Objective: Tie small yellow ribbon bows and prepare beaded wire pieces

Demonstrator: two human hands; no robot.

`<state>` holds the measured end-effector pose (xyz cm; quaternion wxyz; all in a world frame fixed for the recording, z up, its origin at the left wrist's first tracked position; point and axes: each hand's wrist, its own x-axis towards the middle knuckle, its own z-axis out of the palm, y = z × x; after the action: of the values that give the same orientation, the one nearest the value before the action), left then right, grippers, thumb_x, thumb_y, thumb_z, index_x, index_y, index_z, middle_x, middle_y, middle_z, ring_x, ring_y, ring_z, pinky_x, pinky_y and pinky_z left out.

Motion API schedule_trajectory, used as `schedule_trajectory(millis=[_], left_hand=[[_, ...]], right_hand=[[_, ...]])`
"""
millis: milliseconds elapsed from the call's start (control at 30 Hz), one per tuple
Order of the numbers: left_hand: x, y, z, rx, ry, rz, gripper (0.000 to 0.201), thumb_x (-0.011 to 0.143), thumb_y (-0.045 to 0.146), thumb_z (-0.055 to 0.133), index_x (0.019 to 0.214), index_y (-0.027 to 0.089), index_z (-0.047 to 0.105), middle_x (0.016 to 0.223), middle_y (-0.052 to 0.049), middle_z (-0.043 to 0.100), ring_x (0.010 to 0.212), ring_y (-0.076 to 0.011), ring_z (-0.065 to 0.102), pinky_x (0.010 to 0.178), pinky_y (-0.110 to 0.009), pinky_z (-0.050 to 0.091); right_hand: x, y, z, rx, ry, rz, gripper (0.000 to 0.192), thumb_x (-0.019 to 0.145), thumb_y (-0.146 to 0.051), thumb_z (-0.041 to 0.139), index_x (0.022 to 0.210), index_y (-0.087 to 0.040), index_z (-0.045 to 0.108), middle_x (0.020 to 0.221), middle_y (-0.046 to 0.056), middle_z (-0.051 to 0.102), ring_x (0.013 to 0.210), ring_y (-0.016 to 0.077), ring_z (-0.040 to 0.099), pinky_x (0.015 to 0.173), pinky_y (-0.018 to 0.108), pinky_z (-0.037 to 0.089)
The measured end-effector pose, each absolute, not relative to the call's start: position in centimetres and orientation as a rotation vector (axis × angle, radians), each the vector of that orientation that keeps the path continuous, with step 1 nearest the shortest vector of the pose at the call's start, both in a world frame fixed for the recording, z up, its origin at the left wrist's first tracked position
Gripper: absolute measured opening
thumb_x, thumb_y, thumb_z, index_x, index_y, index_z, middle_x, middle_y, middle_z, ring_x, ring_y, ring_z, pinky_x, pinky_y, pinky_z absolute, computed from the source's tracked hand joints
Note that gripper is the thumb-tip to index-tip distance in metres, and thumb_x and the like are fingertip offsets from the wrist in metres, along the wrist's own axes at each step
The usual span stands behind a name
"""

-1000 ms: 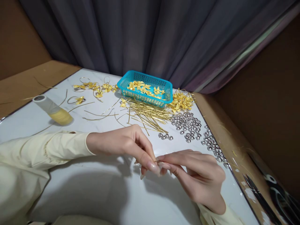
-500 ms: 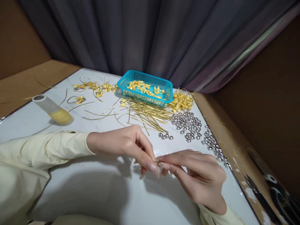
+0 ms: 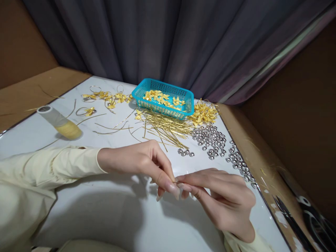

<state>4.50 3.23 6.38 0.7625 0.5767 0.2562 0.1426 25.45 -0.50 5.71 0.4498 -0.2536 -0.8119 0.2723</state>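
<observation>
My left hand (image 3: 149,168) and my right hand (image 3: 223,197) meet fingertip to fingertip over the white tabletop (image 3: 110,217). Thumb and index finger of each are pinched together. What lies between them is tiny and mostly covered by the fingers, so I cannot make it out. Beyond the hands lies a bundle of gold wire strips (image 3: 168,127). A few silver beads (image 3: 186,152) sit just past the fingertips, and a larger heap of silver beads (image 3: 210,138) spreads to the right.
Behind the wires stands a blue basket (image 3: 164,111) of yellow ribbon flowers (image 3: 157,95). More yellow flowers (image 3: 203,112) are piled at its right, others with wire loops (image 3: 101,95) at its left. A spool of yellow thread (image 3: 68,129) is at left; scissors (image 3: 312,217) and tweezers (image 3: 291,220) lie right.
Almost nothing differs. The right hand has shifted very slightly to the right, and both pinches stay together at the same spot.
</observation>
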Motion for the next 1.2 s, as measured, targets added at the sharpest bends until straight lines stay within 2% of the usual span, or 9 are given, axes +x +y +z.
schedule_trajectory(millis=[1200], left_hand=[[4.48,3.21,6.43,1.247,0.559,0.3,0.007,0.073,0.021,0.074,0.077,0.016,0.078,0.06,-0.003,0.065,0.057,-0.0097,0.055,0.053,-0.018,0.043]], right_hand=[[25.2,-0.38,5.9,-0.611,-1.985,0.669,0.024,0.071,0.004,0.064,0.084,-0.014,0.073,0.065,0.003,0.074,0.045,0.0109,0.065,0.045,0.018,0.052]])
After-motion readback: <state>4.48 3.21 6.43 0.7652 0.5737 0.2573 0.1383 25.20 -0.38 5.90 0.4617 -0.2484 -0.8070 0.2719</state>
